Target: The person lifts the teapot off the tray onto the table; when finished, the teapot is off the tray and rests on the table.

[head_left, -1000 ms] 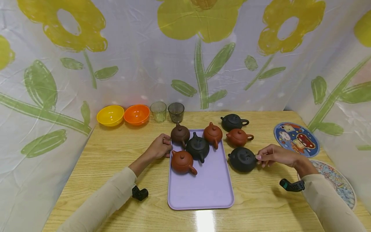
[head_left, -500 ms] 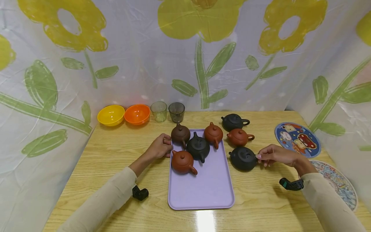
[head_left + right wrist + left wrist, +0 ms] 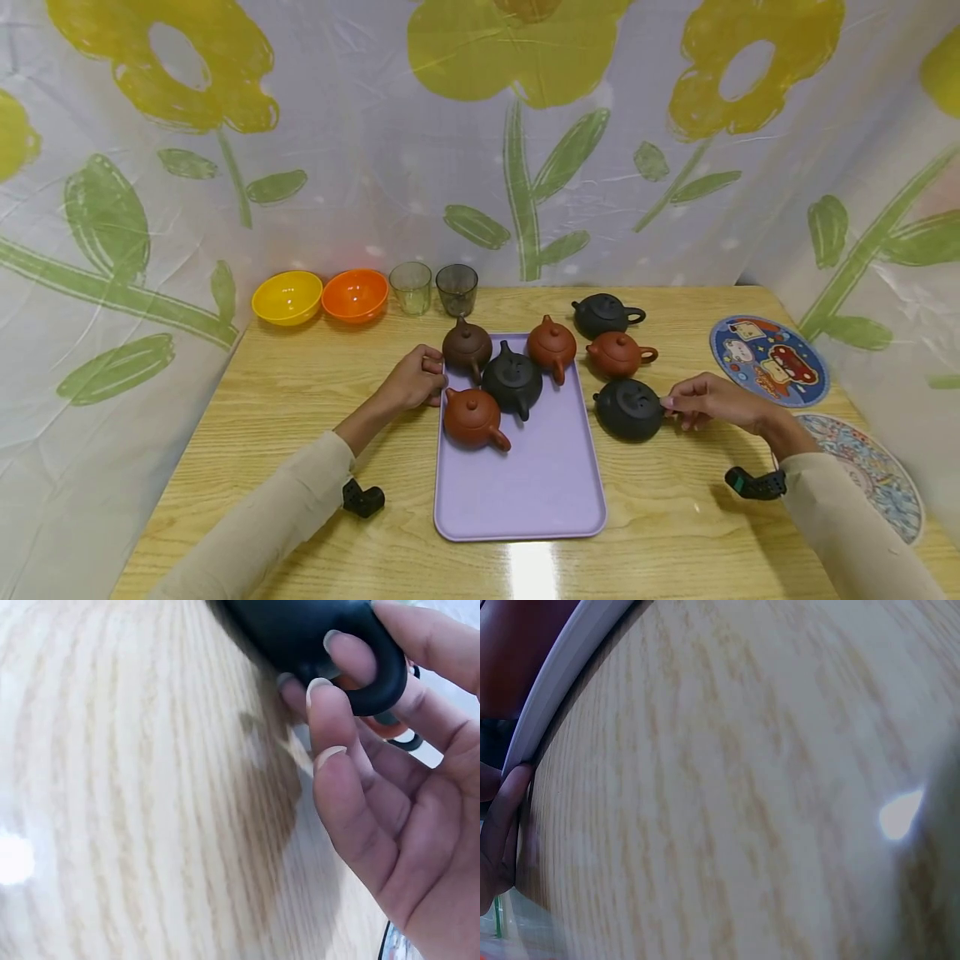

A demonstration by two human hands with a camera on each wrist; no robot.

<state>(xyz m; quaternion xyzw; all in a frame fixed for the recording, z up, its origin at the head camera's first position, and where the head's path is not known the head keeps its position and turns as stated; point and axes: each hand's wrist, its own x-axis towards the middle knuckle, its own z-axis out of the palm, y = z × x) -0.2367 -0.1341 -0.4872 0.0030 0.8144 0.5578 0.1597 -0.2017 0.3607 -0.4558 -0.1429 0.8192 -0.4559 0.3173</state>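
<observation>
My left hand (image 3: 415, 379) grips the left rim of a lilac tray (image 3: 525, 492); in the left wrist view its fingers (image 3: 506, 802) are right at that rim. Grouped toward the tray's far end are a dark brown teapot (image 3: 467, 348), a black teapot (image 3: 512, 383) and two reddish-brown teapots (image 3: 471, 420). Right of the tray, my right hand (image 3: 708, 402) pinches the loop handle of another black teapot (image 3: 628, 410). In the right wrist view a fingertip shows through that handle (image 3: 379, 694), while other fingers curl beside it.
Behind the held teapot stand a reddish-brown teapot (image 3: 617, 356) and a black teapot (image 3: 602, 316). A yellow bowl (image 3: 288, 298), an orange bowl (image 3: 356, 297) and two glasses (image 3: 457, 292) line the back left. Two round patterned mats (image 3: 772, 360) lie at the right, near the curtain.
The black teapot at my right hand has shifted very slightly to the right. My left hand, the tray and the teapots on it stay where they were.
</observation>
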